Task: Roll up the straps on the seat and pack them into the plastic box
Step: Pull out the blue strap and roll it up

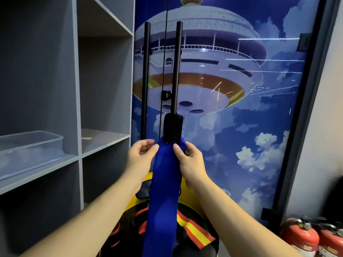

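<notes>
A wide blue strap [163,191] hangs down the middle of the view, its top end black [172,128] and held up in front of me. My left hand [141,154] pinches the strap's upper left edge. My right hand [187,156] grips the upper right edge, thumb on the front. Under the strap lies the seat [194,232], black with a yellow rim, and a red and yellow striped strap [193,229] lies across it. The clear plastic box [31,145] stands on a grey shelf at the left, apart from both hands.
Grey shelving [79,89] fills the left side. Two black vertical bars [146,78] stand on a door with a blue sky picture [241,108]. Two red fire extinguishers [304,236] stand on the floor at the lower right.
</notes>
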